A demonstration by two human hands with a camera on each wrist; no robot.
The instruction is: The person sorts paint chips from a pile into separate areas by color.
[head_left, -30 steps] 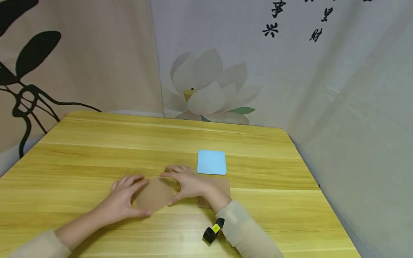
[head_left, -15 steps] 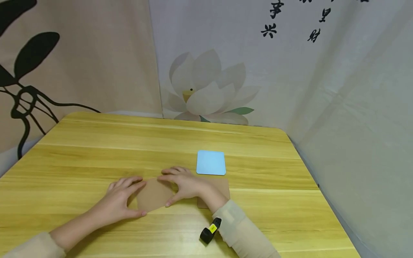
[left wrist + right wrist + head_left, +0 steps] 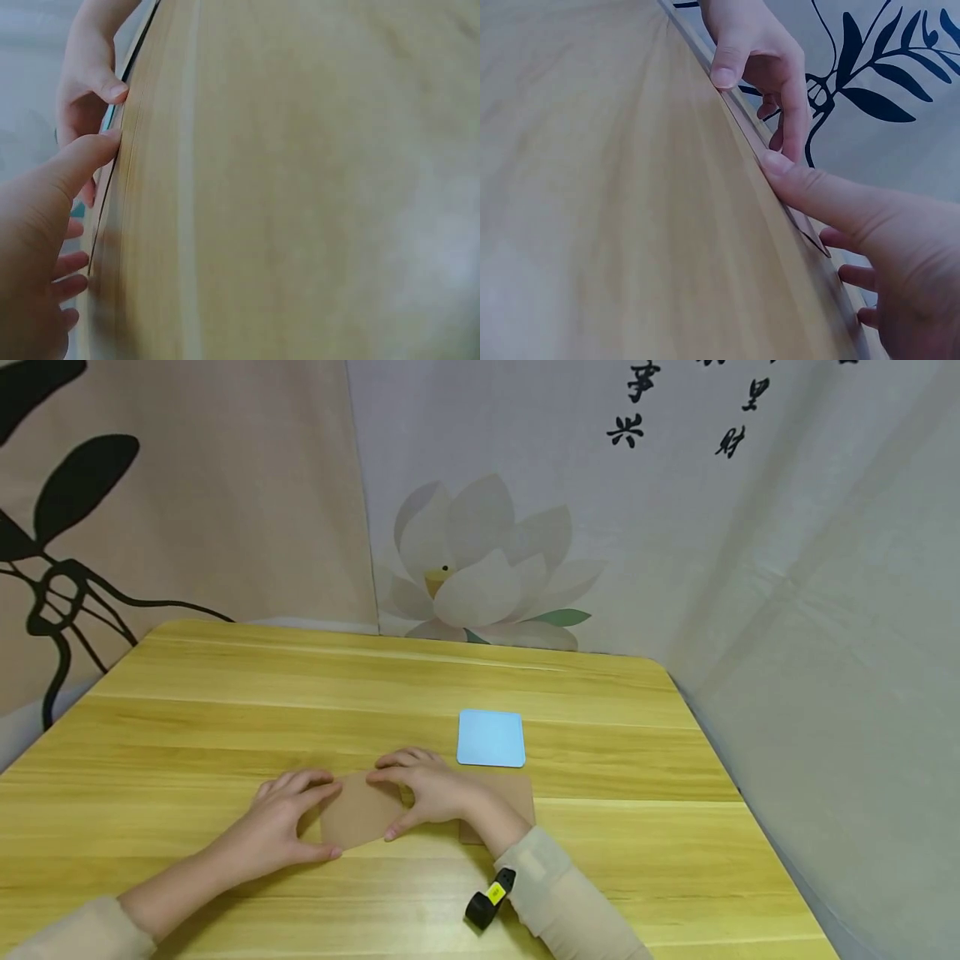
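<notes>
A thin brown square coaster (image 3: 360,812) lies at an angle on the wooden table, between the two hands. My left hand (image 3: 273,827) holds its left side, thumb at the near edge and index finger at the far edge. From the right, my right hand (image 3: 427,789) grips it the same way, thumb near and fingertips far. Seen edge-on in the right wrist view, the coaster (image 3: 746,127) shows as a thin strip under both thumbs. Another brown coaster (image 3: 517,793) lies partly hidden beneath the right wrist.
A light blue square coaster (image 3: 491,739) sits just behind the second brown one. A black device with a yellow label (image 3: 489,900) is at the right sleeve (image 3: 570,893). Beyond the table (image 3: 300,685) hangs a printed curtain (image 3: 637,543).
The brown coaster between the hands has turned slightly, its near edge sloping less. Both hands keep their hold on it, with only a small shift.
</notes>
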